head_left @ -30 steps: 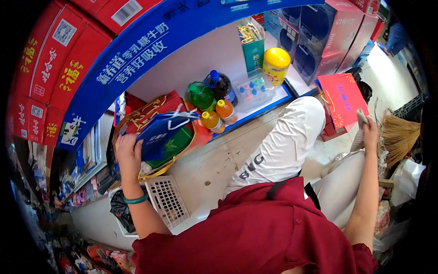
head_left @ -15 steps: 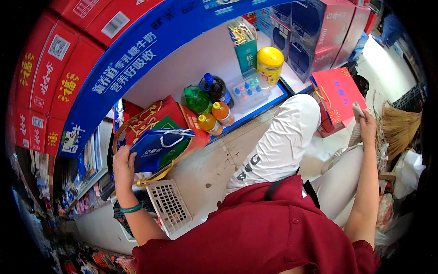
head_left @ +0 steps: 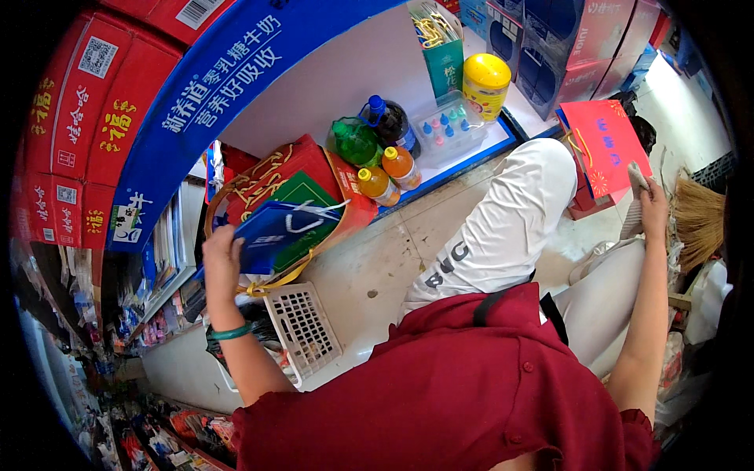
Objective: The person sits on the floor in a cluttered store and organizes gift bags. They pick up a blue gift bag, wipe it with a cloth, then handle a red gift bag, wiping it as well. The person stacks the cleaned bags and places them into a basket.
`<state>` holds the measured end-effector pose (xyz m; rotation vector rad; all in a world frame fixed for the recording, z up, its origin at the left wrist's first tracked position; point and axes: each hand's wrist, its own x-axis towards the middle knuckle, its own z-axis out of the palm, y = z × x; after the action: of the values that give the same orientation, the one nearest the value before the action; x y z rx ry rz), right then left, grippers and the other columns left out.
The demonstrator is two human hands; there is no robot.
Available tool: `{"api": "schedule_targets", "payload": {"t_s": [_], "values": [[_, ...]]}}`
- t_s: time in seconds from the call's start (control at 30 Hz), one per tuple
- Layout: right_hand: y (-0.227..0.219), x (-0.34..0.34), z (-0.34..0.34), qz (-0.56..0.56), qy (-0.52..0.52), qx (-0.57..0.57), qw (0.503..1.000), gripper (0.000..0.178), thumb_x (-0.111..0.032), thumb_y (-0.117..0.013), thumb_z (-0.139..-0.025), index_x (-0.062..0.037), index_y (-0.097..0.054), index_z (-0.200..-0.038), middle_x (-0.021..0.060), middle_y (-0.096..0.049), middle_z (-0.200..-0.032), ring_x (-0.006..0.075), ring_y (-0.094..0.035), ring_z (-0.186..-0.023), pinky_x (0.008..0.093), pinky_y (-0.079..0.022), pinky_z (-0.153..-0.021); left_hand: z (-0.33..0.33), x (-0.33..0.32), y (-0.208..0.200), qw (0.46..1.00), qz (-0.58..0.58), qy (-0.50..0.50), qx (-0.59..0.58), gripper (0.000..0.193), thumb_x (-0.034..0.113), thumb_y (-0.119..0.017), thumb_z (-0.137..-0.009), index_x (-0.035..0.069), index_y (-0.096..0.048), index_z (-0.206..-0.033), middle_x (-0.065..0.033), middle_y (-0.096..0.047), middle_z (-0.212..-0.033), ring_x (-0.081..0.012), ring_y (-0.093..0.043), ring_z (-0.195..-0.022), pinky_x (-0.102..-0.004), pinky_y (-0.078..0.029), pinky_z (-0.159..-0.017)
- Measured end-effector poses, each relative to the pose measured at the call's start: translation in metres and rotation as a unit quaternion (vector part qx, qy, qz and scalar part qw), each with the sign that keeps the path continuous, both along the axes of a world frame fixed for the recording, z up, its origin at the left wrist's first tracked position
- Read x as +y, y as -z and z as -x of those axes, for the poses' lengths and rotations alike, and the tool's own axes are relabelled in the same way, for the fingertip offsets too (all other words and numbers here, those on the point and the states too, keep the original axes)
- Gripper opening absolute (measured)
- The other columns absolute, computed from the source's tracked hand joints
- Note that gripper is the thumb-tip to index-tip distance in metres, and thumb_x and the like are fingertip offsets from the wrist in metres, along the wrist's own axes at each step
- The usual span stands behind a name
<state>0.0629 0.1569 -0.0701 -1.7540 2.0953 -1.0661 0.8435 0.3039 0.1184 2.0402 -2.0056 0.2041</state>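
Observation:
My left hand (head_left: 223, 256) is closed at the left edge of a blue paper gift bag (head_left: 271, 239) with white cord handles; the fingertips are partly hidden. The blue bag leans against a dark green bag (head_left: 308, 202) and a larger red bag (head_left: 263, 177) with gold lettering, bundled together. A yellow ribbon hangs from the bundle's lower edge. On the other side, my right hand (head_left: 654, 206) grips a greyish cloth (head_left: 637, 179). The cloth lies against a red gift bag (head_left: 609, 141) standing on the floor beyond my knee.
Green (head_left: 353, 143) and dark soda bottles (head_left: 389, 122), two orange juice bottles (head_left: 400, 166), a clear tray (head_left: 452, 129) and a yellow-lidded tub (head_left: 484, 82) stand together. A white plastic basket (head_left: 305, 330) sits by my left forearm. A straw broom (head_left: 700, 220) is at right; red cartons (head_left: 75, 141) rise at left.
The view has shifted, so most of the scene sits further right. My left hand stays at the blue bag, which tilts slightly; my right hand still has the cloth.

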Motion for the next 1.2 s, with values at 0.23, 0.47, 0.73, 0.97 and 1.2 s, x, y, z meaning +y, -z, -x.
{"api": "schedule_targets", "payload": {"t_s": [0.23,0.47,0.73,0.97,1.2], "values": [[-0.009,0.0,-0.012,-0.03,0.007,0.011,0.999,0.031,-0.005,-0.053,-0.085,-0.0002,-0.056,-0.116,0.0117,-0.061,-0.106,0.0183,-0.057,-0.097,0.0277,-0.043,-0.086,0.016,-0.026,0.047,0.995,0.014,0.037,-0.096,0.015,0.001,-0.062,-0.071,0.004,-0.053,-0.084,-0.0146,-0.053,-0.077,-0.033,-0.053,-0.078,-0.0399,-0.038,-0.071],[0.002,-0.004,-0.002,0.005,-0.004,0.021,1.0,0.032,-0.005,-0.054,-0.083,-0.0012,-0.057,-0.116,0.0146,-0.061,-0.104,0.0228,-0.058,-0.096,0.0303,-0.043,-0.087,-0.011,-0.042,0.075,0.994,0.024,0.031,-0.104,0.015,0.004,-0.063,-0.073,0.005,-0.054,-0.084,-0.013,-0.055,-0.079,-0.0321,-0.054,-0.081,-0.0403,-0.038,-0.072],[0.0,-0.002,0.001,-0.035,0.003,0.051,0.998,0.034,-0.004,-0.054,-0.083,-0.0022,-0.057,-0.116,0.0147,-0.06,-0.105,0.0232,-0.058,-0.097,0.0305,-0.043,-0.087,-0.017,-0.049,0.065,0.997,-0.019,-0.035,-0.063,0.031,0.009,-0.068,-0.073,0.004,-0.057,-0.101,-0.0154,-0.06,-0.099,-0.0318,-0.055,-0.096,-0.041,-0.038,-0.089],[-0.017,0.003,-0.029,-0.056,0.039,0.018,0.998,0.034,-0.007,-0.056,-0.081,-0.0008,-0.058,-0.114,0.0147,-0.061,-0.107,0.0223,-0.057,-0.099,0.032,-0.044,-0.087,-0.029,-0.05,0.068,0.985,-0.058,-0.11,-0.12,0.04,0.012,-0.071,-0.071,0.002,-0.057,-0.107,-0.0197,-0.059,-0.106,-0.0351,-0.054,-0.101,-0.0444,-0.04,-0.089],[-0.037,0.008,-0.051,-0.028,0.075,0.07,0.994,0.028,-0.015,-0.057,-0.08,-0.0088,-0.064,-0.106,0.0162,-0.061,-0.094,0.0313,-0.059,-0.09,0.0382,-0.046,-0.08,0.027,-0.04,-0.001,0.976,0.039,0.003,-0.213,0.032,0.001,-0.064,-0.073,-0.002,-0.056,-0.104,-0.0217,-0.059,-0.101,-0.0383,-0.056,-0.092,-0.0422,-0.045,-0.08]]}}
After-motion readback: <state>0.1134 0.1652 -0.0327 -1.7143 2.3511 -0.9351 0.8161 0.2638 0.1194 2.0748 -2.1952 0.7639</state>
